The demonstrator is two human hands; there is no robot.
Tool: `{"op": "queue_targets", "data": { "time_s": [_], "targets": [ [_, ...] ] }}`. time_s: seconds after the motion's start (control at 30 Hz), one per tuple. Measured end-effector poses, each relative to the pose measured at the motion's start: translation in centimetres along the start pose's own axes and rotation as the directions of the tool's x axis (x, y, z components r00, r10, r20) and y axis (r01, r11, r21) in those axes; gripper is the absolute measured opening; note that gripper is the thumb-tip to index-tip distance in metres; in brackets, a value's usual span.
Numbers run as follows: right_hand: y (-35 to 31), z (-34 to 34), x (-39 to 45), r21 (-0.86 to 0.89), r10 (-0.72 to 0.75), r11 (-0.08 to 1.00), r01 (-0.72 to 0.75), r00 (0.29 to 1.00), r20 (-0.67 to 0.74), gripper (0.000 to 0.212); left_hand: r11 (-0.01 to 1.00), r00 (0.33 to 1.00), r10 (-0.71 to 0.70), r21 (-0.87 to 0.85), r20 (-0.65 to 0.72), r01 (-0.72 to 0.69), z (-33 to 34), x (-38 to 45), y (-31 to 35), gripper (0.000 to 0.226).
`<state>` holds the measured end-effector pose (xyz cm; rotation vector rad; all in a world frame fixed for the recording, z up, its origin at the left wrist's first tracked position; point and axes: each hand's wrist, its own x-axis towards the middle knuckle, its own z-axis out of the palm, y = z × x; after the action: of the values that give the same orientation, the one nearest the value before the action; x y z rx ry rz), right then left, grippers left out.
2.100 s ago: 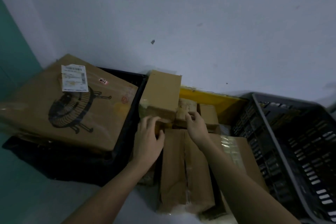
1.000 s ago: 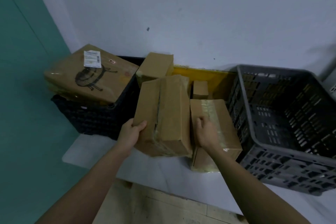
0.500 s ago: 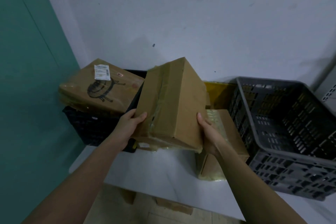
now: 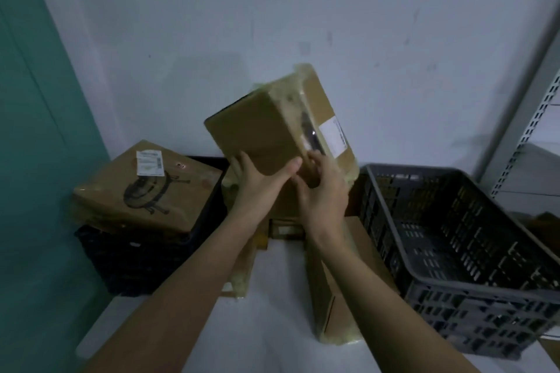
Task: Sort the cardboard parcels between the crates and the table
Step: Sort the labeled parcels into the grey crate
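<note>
Both hands hold one cardboard parcel up in the air above the white table, in front of the pale wall. It is a brown, oblong box, tilted so that its upper end leans to the right and away. Yellowish clear tape wraps its far end and runs down the edge between its two visible faces, wrinkled and shiny. The right-hand face carries a white printed label and, beside it, a dark glossy strip under the tape — what it is cannot be made out. The broad left face is plain brown card.

The left hand presses against the lower part of the plain face, fingers spread and fairly straight, thumb reaching toward the right. The right hand grips the lower right corner, its fingers curled round the taped edge. The two hands sit close together, thumbs nearly touching.

To the left, a large flat box with a fan drawing and a white shipping label lies across a black crate. To the right stands a grey slatted crate. Between them, near the right forearm, another taped parcel lies on the table, and more cardboard shows behind the wrists.
</note>
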<state>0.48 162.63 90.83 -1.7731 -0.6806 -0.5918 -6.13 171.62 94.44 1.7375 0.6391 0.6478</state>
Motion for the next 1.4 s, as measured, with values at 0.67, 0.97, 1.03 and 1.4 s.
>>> {"op": "queue_targets", "data": {
  "time_s": [0.67, 0.97, 1.03, 1.4],
  "targets": [
    [-2.1, -0.2, 6.0, -0.455, -0.14, 0.861, 0.227, 0.966, 0.216, 0.059, 0.866, 0.978, -0.198, -0.479, -0.067, 0.142, -4.0, 5.4, -4.3, 0.025],
    [-0.5, -1.6, 5.7, -0.002, 0.247, 0.967, -0.256, 0.932, 0.265, 0.044, 0.933, 0.97, 0.233, -0.298, 0.074, -0.201, -3.7, 4.0, -2.3, 0.074],
    [-0.6, -2.3, 5.3, 0.042, 0.281, 0.955, -0.295, 0.939, 0.2, 0.042, 0.936, 0.955, 0.261, -0.279, 0.139, -0.215, -2.6, 3.5, -1.7, 0.089],
    [2.7, -9.2, 5.7, 0.073, 0.36, 0.923, -0.378, 0.915, 0.182, 0.049, 0.914, 0.922, 0.269, -0.375, 0.279, -0.154, 3.8, 3.1, 0.6, 0.088]
  ]
}}
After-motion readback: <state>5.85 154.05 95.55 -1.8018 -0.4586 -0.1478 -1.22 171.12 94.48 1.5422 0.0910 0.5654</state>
